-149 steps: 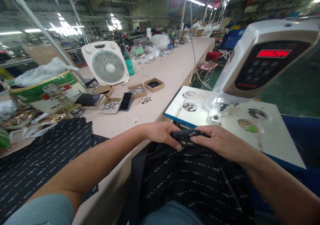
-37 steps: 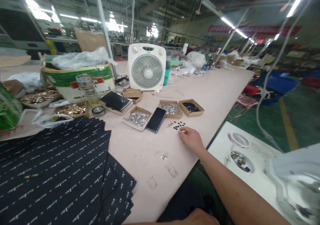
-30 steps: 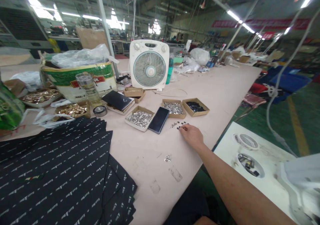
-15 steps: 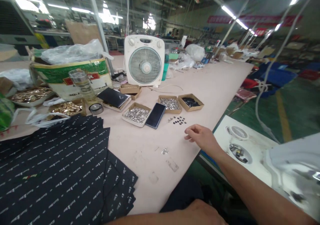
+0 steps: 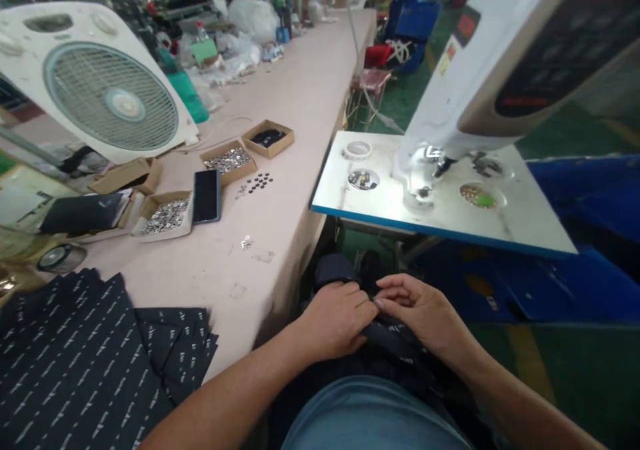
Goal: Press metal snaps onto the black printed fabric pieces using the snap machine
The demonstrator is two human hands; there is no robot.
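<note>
Over my lap, my left hand (image 5: 337, 320) is closed on a dark fabric piece (image 5: 395, 337) with small white lettering. Close against its fingertips, my right hand (image 5: 425, 313) has thumb and forefinger pinched together at the fabric. Whatever is in that pinch is too small to make out. A pile of the same dark printed fabric (image 5: 75, 357) lies on the table at the left. Small silver metal pieces (image 5: 247, 243) sit loose on the table left of my hands, and several black round pieces (image 5: 260, 182) lie farther back.
To the right stands a white machine (image 5: 450, 90) on a white, blue-edged tabletop (image 5: 390, 203) with parts in round recesses. Cardboard trays (image 5: 165, 217) of metal pieces, a phone (image 5: 207, 197) and a fan (image 5: 115, 97) stand on the long table (image 5: 280, 237).
The view has swung to the right and down. My right hand has come from over the table to my lap and now meets my left hand at the dark fabric.
</note>
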